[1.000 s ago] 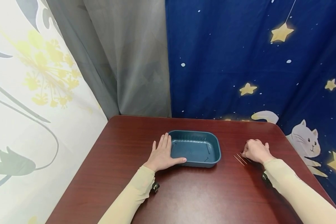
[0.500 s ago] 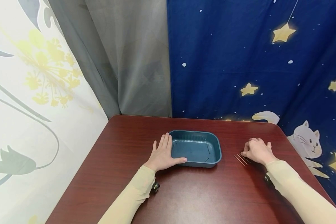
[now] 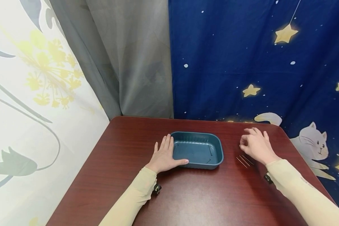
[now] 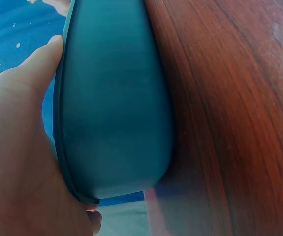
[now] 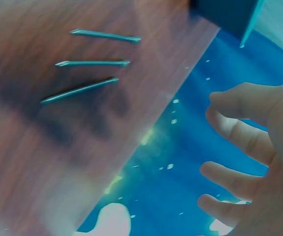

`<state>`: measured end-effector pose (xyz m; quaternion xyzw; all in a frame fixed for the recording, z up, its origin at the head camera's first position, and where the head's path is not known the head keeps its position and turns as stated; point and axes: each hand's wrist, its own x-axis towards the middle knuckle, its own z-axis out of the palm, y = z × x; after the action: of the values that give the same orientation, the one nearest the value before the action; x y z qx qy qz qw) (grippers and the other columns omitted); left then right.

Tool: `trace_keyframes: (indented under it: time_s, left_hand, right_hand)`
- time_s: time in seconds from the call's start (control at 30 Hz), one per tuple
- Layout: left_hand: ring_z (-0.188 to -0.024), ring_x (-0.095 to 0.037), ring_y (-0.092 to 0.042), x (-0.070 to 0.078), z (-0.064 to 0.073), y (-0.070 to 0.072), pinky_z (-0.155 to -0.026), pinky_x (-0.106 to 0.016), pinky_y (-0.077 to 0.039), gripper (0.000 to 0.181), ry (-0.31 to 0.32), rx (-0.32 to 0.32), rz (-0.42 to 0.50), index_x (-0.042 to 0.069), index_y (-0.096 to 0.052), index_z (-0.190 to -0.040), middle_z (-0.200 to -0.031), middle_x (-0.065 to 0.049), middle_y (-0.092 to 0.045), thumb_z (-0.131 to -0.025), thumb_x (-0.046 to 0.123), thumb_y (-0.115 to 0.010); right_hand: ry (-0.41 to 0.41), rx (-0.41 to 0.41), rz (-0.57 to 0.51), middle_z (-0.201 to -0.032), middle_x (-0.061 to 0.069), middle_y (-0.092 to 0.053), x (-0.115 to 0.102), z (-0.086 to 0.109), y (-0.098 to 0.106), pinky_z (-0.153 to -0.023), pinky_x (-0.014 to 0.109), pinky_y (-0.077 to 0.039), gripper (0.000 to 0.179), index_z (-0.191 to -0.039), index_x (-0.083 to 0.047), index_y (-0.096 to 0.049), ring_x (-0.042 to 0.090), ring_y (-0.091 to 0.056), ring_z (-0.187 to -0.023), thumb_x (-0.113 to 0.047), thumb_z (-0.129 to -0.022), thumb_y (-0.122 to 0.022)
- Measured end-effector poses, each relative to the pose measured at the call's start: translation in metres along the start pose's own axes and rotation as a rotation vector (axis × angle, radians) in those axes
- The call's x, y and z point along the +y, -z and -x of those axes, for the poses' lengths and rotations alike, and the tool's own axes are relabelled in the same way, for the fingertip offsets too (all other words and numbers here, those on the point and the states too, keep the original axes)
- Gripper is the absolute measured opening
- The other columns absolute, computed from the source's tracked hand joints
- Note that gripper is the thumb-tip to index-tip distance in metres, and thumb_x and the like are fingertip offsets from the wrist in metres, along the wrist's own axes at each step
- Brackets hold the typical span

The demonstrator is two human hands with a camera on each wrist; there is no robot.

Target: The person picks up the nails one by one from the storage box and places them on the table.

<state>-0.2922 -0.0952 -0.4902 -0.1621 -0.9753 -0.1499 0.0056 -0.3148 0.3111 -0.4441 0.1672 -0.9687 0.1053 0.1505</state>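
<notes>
A dark blue-green plastic tray stands on the table, with a few thin dark nails on its bottom. My left hand rests against its left end, fingers straight along that side and thumb on the front rim. In the left wrist view the thumb lies at the rim of the tray. My right hand hovers above the table right of the tray, thumb and index tips close together, other fingers loosely bent. Nothing shows between them. Below it, three nails lie side by side, apart from each other.
The reddish-brown wooden table ends at its back edge before a grey curtain and a blue starry curtain. A white patterned cloth hangs at the left.
My right hand has risen from the nails and moved slightly away toward the table's back, its fingers spreading a little. The left hand and the tray have stayed put.
</notes>
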Motion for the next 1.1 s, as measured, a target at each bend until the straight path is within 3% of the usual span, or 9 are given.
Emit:
trace_keyframes:
  time_s: [0.17,0.37,0.6,0.87,1.0,1.1]
  left_hand:
    - [-0.154,-0.028,-0.002,-0.001,0.001,-0.001,-0.118,-0.060,-0.006,0.132,0.003,0.001,-0.001,0.005,-0.010,-0.162,-0.169,-0.008,0.003,-0.072,0.096,-0.043]
    - [-0.154,-0.027,-0.001,-0.001,0.002,-0.001,-0.118,-0.060,-0.007,0.132,0.011,-0.003,-0.002,0.005,-0.010,-0.162,-0.169,-0.007,0.003,-0.072,0.096,-0.043]
    - [-0.154,-0.027,-0.001,0.000,0.002,0.000,-0.118,-0.060,-0.006,0.132,0.008,-0.002,-0.001,0.005,-0.011,-0.162,-0.168,-0.007,0.003,-0.072,0.096,-0.043]
    - [-0.154,-0.028,-0.004,0.000,-0.001,0.000,-0.118,-0.060,-0.005,0.132,0.005,0.004,-0.002,0.005,-0.012,-0.162,-0.168,-0.007,0.002,-0.071,0.096,-0.043]
    - [-0.154,-0.029,-0.004,0.000,-0.002,-0.001,-0.118,-0.060,-0.005,0.132,0.005,0.000,-0.004,0.005,-0.012,-0.162,-0.168,-0.008,0.002,-0.071,0.096,-0.042]
    - [-0.154,-0.030,-0.003,0.000,-0.002,0.000,-0.118,-0.060,-0.006,0.132,0.006,-0.002,-0.008,0.005,-0.011,-0.162,-0.168,-0.008,0.003,-0.071,0.097,-0.041]
  right_hand:
    - [0.057,0.029,-0.008,-0.133,0.024,-0.057,-0.015,-0.014,0.001,-0.102,0.077,-0.021,0.009,-0.083,-0.021,-0.073,0.048,-0.039,-0.131,-0.018,-0.080,-0.080]
    - [0.187,0.054,-0.032,-0.131,0.019,-0.060,-0.037,-0.030,-0.003,-0.100,0.067,-0.036,0.017,-0.094,-0.016,-0.076,0.041,-0.046,-0.127,-0.018,-0.079,-0.083]
    - [0.274,-0.084,-0.103,-0.131,0.013,-0.061,-0.065,-0.037,-0.014,-0.095,0.055,-0.048,0.018,-0.097,-0.020,-0.076,0.034,-0.049,-0.125,-0.016,-0.081,-0.083]
    - [0.325,-0.259,-0.053,-0.122,0.008,-0.065,-0.090,-0.039,-0.034,-0.084,0.040,-0.053,0.011,-0.079,-0.026,-0.073,0.026,-0.057,-0.112,-0.021,-0.083,-0.082]
    - [0.349,-0.289,-0.003,-0.096,0.001,-0.067,-0.099,-0.040,-0.042,-0.070,0.034,-0.053,0.021,-0.068,-0.024,-0.069,0.020,-0.058,-0.090,-0.027,-0.083,-0.083]
    - [0.349,-0.310,0.036,-0.075,-0.005,-0.057,-0.104,-0.041,-0.047,-0.061,0.033,-0.048,0.032,-0.059,-0.022,-0.062,0.017,-0.051,-0.074,-0.030,-0.082,-0.084]
